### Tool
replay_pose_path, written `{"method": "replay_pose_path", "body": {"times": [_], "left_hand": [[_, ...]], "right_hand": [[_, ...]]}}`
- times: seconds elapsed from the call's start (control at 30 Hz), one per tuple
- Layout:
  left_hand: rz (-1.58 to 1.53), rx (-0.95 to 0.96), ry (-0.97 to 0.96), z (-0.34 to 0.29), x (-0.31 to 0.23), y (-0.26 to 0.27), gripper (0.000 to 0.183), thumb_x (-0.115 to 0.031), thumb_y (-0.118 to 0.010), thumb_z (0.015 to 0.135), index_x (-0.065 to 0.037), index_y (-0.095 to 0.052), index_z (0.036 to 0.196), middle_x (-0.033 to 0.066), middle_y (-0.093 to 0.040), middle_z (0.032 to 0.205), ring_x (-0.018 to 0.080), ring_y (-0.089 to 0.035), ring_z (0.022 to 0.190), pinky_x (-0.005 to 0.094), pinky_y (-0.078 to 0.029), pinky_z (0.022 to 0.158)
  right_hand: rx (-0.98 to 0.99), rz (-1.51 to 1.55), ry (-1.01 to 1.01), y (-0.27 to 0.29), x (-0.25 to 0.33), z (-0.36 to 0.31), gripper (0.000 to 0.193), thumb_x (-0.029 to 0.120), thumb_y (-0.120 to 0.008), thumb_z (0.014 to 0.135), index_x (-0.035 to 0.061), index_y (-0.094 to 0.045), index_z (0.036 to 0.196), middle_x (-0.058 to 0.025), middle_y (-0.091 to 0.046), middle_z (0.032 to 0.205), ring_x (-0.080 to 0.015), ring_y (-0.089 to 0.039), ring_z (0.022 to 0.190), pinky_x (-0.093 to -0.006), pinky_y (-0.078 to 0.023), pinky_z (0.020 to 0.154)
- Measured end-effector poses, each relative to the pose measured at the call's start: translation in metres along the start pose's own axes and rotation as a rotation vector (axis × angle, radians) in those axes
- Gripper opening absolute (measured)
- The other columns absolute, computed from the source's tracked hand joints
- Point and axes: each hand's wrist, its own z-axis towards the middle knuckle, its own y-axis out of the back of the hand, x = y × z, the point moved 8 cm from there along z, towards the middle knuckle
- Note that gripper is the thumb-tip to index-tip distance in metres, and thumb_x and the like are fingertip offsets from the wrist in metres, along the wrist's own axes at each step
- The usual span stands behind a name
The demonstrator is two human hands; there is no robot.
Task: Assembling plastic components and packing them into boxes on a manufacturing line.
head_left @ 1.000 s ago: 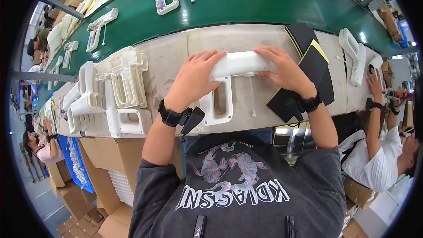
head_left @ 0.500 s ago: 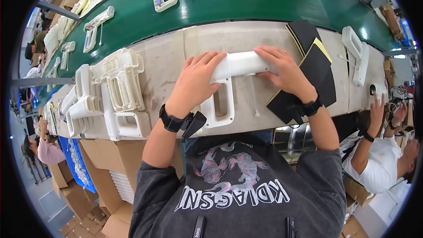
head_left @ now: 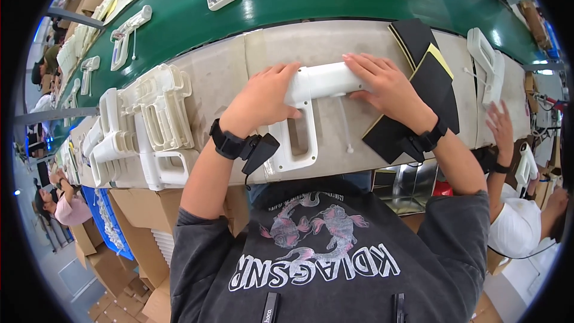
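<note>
A white plastic handheld housing (head_left: 323,82) with a loop handle lies on the worktable, its barrel running across in front of me and its handle toward me. My left hand (head_left: 266,97) grips the barrel's left end, thumb reaching over the top of the handle. Around the right end, my right hand (head_left: 391,91) is closed with fingers on top and thumb below. A thin white cord (head_left: 345,124) with a small knob-like end hangs from the barrel's underside onto the table. Part of each barrel end is hidden by my hands.
White housings and half shells (head_left: 164,107) are stacked at left. Black foam sheets (head_left: 427,90) lie right of my hand, beside another housing (head_left: 487,63). Beyond the table runs a green conveyor (head_left: 335,0) carrying more housings. A co-worker's hand (head_left: 501,128) is at far right.
Both my hands keep their hold on the housing, with only a slight shift in view. At far right the co-worker's hand has moved, and a white housing now shows near that person's body.
</note>
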Motion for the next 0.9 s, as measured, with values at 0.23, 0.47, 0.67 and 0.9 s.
{"method": "replay_pose_path", "body": {"times": [0.23, 0.47, 0.67, 0.9], "left_hand": [[0.086, 0.146, 0.011, 0.018, 0.006, -0.003, 0.096, -0.032, -0.093, 0.057, -0.010, -0.050, 0.141, 0.0162, -0.059, 0.130, 0.0384, -0.056, 0.123, 0.0456, -0.043, 0.107], [0.199, 0.304, -0.038, 0.022, 0.000, -0.003, 0.097, -0.034, -0.094, 0.054, -0.003, -0.053, 0.136, 0.0178, -0.058, 0.123, 0.0369, -0.057, 0.117, 0.0419, -0.048, 0.099], [0.082, -0.007, -0.079, -0.053, -0.060, 0.020, 0.083, -0.029, -0.091, 0.059, -0.003, -0.053, 0.128, 0.0196, -0.058, 0.116, 0.0403, -0.061, 0.105, 0.0443, -0.050, 0.093], [-0.023, -0.272, -0.134, -0.117, -0.113, 0.020, 0.078, -0.039, -0.089, 0.066, -0.003, -0.054, 0.126, 0.0137, -0.060, 0.100, 0.0361, -0.063, 0.094, 0.0445, -0.051, 0.083]], "right_hand": [[0.310, 0.312, -0.065, -0.010, -0.019, 0.022, 0.066, 0.037, -0.075, 0.089, 0.0008, -0.053, 0.140, -0.0170, -0.059, 0.131, -0.0344, -0.057, 0.119, -0.0417, -0.045, 0.103], [0.666, 0.431, -0.134, -0.029, -0.037, 0.047, 0.067, 0.042, -0.082, 0.082, 0.0009, -0.059, 0.130, -0.0124, -0.066, 0.110, -0.0236, -0.063, 0.102, -0.0350, -0.050, 0.088], [0.328, 1.035, -0.360, 0.007, 0.003, -0.001, 0.053, 0.026, -0.083, 0.084, 0.0034, -0.058, 0.126, -0.0027, -0.064, 0.105, -0.0116, -0.060, 0.100, -0.0283, -0.050, 0.086], [-0.063, 1.109, -0.213, 0.043, 0.056, -0.055, 0.060, 0.023, -0.090, 0.069, 0.0042, -0.059, 0.117, -0.0069, -0.063, 0.106, -0.0154, -0.062, 0.097, -0.0297, -0.049, 0.083]]}}
